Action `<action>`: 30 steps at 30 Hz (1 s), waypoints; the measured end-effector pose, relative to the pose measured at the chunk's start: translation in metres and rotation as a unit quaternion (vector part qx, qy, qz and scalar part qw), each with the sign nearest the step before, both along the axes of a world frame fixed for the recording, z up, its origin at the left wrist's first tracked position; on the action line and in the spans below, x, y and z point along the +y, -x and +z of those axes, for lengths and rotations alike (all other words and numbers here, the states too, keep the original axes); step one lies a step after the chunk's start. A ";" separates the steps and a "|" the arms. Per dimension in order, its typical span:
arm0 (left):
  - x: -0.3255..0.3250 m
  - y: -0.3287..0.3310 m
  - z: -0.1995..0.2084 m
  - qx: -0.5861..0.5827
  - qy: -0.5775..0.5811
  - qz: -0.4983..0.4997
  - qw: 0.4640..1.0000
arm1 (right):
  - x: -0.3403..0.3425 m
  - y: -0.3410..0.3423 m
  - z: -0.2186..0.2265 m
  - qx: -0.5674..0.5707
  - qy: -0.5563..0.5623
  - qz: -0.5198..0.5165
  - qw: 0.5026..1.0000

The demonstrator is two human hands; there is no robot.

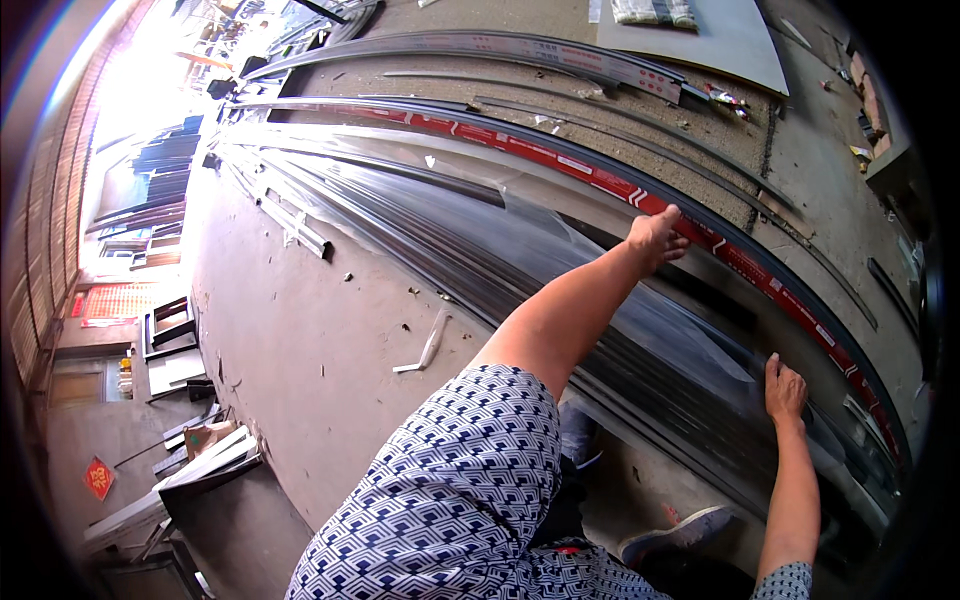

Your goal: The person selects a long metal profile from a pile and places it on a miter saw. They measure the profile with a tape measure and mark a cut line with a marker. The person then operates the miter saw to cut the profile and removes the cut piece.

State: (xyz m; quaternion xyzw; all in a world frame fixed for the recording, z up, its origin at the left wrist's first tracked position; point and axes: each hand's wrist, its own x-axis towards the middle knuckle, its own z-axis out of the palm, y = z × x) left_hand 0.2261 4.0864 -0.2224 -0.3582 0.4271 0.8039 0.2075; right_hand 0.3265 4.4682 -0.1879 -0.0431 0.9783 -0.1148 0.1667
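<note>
A long dark metal profile with a red printed strip (585,174) curves across the view from the far left to the near right. My left hand (657,240) is at its near side, fingers apart, thumb side against or just over the red strip; I cannot tell if it touches. Lower right, my right hand (787,388) is closed with thumb and forefinger together, beside the edge of clear plastic film (690,345). Whatever it pinches is too small to make out. Beneath the film lies a bundle of dark profiles (440,245), stretching away under my left arm.
Beyond the red strip lie another wrapped profile (480,45), thin loose strips (690,155) and a pale board (700,45). Cut white pieces (295,225) and a plastic scrap (430,345) are on the floor at left. My shoes (675,535) stand close to the bundle.
</note>
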 end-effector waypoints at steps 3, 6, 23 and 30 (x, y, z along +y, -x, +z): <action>0.003 -0.021 0.013 0.028 0.110 -0.120 0.986 | 0.007 0.001 -0.005 -0.003 -0.007 0.004 1.000; -0.006 -0.054 0.015 0.088 0.276 -0.245 0.925 | -0.002 -0.002 -0.011 -0.013 -0.008 0.016 1.000; 0.020 -0.096 0.057 0.184 0.504 -0.657 0.530 | -0.019 0.000 0.002 -0.124 -0.059 0.075 0.988; 0.024 -0.081 0.073 0.259 0.512 -0.616 0.539 | 0.004 -0.015 -0.004 -0.154 0.010 -0.025 0.988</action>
